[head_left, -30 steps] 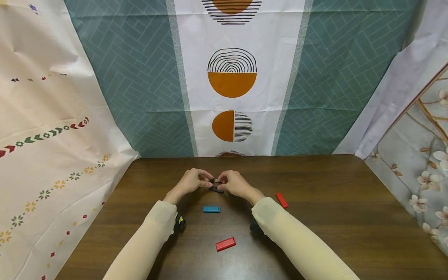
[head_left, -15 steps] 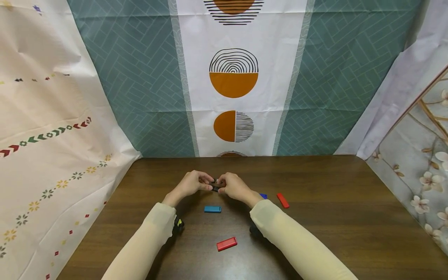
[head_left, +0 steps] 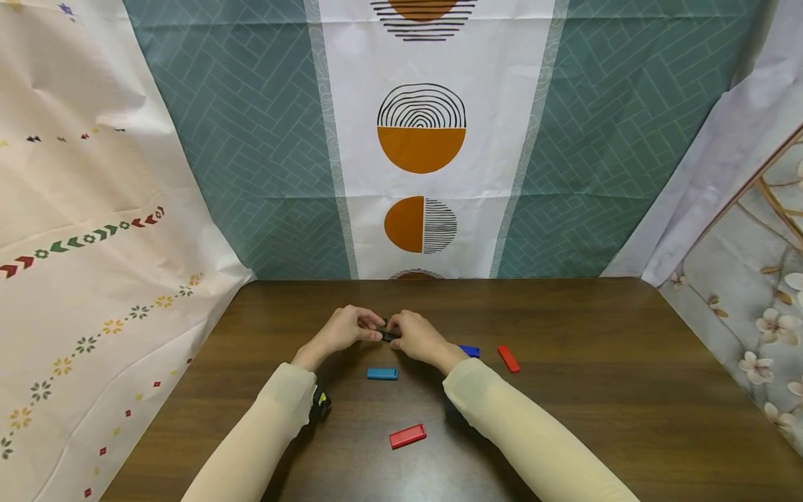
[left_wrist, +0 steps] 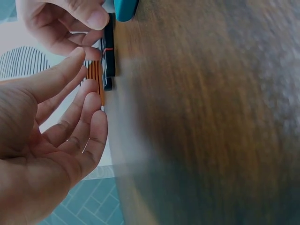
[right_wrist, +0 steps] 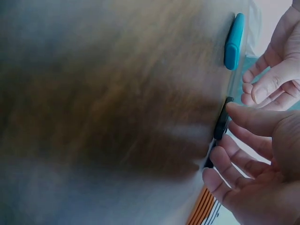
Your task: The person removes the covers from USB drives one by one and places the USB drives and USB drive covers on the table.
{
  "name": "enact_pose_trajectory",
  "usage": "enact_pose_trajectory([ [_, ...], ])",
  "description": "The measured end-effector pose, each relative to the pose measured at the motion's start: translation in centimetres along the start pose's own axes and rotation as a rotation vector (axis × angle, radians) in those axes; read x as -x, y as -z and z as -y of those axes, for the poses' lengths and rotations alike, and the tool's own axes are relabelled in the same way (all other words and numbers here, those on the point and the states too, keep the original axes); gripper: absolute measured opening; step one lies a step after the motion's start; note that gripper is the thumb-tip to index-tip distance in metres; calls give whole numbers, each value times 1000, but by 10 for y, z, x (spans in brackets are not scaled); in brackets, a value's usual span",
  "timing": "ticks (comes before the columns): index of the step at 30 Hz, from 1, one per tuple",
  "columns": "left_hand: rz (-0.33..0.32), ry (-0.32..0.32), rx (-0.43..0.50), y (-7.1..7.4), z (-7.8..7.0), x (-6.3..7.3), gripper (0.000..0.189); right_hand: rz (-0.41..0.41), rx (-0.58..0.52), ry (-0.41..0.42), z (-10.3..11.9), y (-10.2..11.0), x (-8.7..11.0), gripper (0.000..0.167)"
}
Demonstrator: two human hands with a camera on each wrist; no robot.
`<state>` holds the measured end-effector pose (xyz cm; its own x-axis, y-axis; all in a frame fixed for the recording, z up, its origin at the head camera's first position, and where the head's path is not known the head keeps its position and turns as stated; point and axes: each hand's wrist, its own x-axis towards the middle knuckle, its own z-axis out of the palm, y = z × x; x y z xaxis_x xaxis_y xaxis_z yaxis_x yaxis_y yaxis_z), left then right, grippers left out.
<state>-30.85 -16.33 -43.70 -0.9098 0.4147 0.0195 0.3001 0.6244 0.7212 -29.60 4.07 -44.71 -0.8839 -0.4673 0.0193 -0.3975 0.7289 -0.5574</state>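
Note:
My right hand (head_left: 419,336) pinches a black USB stick (right_wrist: 221,123) at one end, thumb on the near side and fingers behind it. In the left wrist view this stick (left_wrist: 109,51) lies along the table and shows a thin red band. Just beyond it, a second dark piece (left_wrist: 108,84) peeks out, mostly covered. My left hand (head_left: 343,329) is beside the other end, thumb spread from its gently bent fingers, with no thing between them. Nearer to me than both hands lies a light blue USB stick (head_left: 382,374).
On the brown wooden table (head_left: 564,418), a red stick (head_left: 408,436) lies close to me. Another red stick (head_left: 509,359) is to the right, and a dark blue one (head_left: 469,351) lies partly behind my right wrist. Patterned cloths (head_left: 282,174) hang behind the table and at its sides.
The nearer black stick has been turned and moved toward the farther dark piece, closing the gap between them. My right forearm has shifted slightly left, uncovering the dark blue stick.

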Motion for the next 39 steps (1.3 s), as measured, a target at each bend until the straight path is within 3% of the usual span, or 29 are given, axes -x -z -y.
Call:
enact_pose_trajectory([
  [10,4,-2,-1,-1,2,1,23,-9,41,10,-1,-1,0,21],
  [20,-6,-11,7,-1,0,1,23,-45,-50,24,-8,3,2,15],
  [39,-38,-37,16,-8,-23,-1,26,-121,-127,50,-28,30,20,14],
])
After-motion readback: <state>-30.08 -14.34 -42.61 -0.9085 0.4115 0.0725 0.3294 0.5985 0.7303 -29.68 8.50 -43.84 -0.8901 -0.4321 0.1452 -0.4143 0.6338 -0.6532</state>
